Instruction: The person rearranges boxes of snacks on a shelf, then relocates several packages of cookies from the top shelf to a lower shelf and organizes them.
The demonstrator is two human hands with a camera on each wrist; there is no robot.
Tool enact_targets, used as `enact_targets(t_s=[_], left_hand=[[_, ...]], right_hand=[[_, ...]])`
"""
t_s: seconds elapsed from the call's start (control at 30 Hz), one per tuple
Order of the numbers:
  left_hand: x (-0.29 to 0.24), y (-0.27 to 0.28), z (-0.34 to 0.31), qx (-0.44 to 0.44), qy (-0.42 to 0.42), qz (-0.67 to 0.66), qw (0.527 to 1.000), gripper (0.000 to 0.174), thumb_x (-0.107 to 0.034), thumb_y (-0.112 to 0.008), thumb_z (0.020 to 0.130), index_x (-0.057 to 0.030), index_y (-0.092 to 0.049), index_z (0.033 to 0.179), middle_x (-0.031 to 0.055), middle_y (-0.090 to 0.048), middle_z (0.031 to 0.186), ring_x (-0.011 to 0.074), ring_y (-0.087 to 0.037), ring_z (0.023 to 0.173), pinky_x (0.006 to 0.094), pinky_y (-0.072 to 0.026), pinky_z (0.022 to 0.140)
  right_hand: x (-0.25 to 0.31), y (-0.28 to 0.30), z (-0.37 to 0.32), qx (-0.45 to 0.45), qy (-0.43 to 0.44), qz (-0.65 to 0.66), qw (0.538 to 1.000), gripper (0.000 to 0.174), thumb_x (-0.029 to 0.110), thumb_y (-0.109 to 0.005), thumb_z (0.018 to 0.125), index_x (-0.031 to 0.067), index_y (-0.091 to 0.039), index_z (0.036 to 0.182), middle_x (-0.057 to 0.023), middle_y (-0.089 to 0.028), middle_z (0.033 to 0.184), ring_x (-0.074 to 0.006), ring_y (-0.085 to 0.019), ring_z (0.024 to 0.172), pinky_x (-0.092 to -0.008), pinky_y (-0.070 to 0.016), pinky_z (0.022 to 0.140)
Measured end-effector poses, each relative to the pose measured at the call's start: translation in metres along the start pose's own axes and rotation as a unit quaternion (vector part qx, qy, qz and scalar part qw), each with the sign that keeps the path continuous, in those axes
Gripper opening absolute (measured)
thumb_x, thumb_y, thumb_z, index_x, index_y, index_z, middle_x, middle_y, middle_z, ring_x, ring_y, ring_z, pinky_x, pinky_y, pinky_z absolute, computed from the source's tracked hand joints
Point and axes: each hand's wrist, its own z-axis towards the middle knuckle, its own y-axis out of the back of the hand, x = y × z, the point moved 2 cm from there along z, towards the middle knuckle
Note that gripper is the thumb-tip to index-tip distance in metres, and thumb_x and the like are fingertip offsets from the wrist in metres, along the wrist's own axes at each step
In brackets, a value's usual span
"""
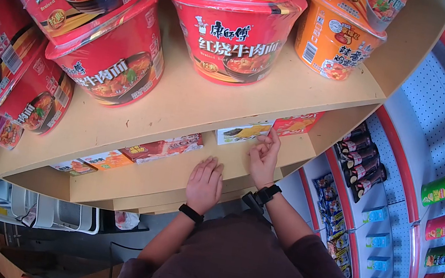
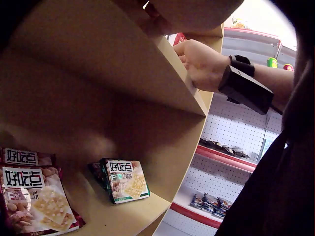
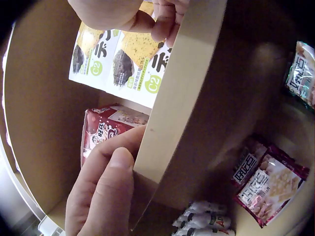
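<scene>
My left hand (image 1: 204,184) rests with relaxed fingers at the front of the lower shelf (image 1: 163,179), right of a red box (image 1: 164,148); the right wrist view shows its fingertips (image 3: 139,135) against a shelf edge. Bent fingers of my right hand (image 1: 263,156) are at the right end of a white snack box (image 1: 244,132) with yellow crackers pictured. Seen from the right wrist, that hand (image 3: 120,14) lies over the white packaging (image 3: 135,66); whether it pinches it cannot be told.
Red noodle tubs (image 1: 230,40) and orange tubs (image 1: 336,37) stand on the board above. Another red box (image 1: 295,123) is beside the shelf's right wall. Snack packets (image 2: 128,181) lie in a compartment below. Wall racks (image 1: 401,163) stand at right.
</scene>
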Motion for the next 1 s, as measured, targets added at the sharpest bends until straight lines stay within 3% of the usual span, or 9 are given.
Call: enact_targets(t_s=[0.67,0.87,1.0], left_hand=[[0.001,-0.001,-0.001,0.013,0.000,0.009,1.000,0.033,-0.018,-0.061,0.092,-0.0028,-0.066,0.121,0.0150,-0.062,0.130,0.0312,-0.056,0.127,0.0467,-0.0417,0.112],[0.000,-0.002,-0.001,0.014,0.001,0.012,1.000,0.033,-0.018,-0.061,0.092,-0.0030,-0.066,0.121,0.0148,-0.062,0.130,0.0308,-0.056,0.128,0.0466,-0.0416,0.112],[0.001,-0.002,-0.001,0.015,0.001,0.014,1.000,0.033,-0.018,-0.061,0.092,-0.0030,-0.066,0.121,0.0147,-0.062,0.129,0.0306,-0.056,0.128,0.0465,-0.0419,0.112]], right_hand=[[-0.005,0.000,-0.002,0.002,0.003,-0.015,1.000,0.064,-0.010,-0.054,0.091,0.0021,-0.030,0.149,-0.0077,-0.054,0.116,-0.0029,-0.051,0.077,-0.0182,-0.0481,0.073],[-0.006,0.002,-0.003,0.017,-0.026,-0.012,0.999,0.052,-0.011,-0.054,0.091,0.0026,-0.040,0.139,-0.0084,-0.057,0.114,-0.0039,-0.052,0.076,-0.0181,-0.0480,0.071],[-0.011,0.000,-0.002,-0.001,-0.013,-0.011,1.000,0.049,-0.010,-0.056,0.088,0.0029,-0.045,0.134,-0.0061,-0.058,0.108,-0.0026,-0.050,0.071,-0.0177,-0.0430,0.063]])
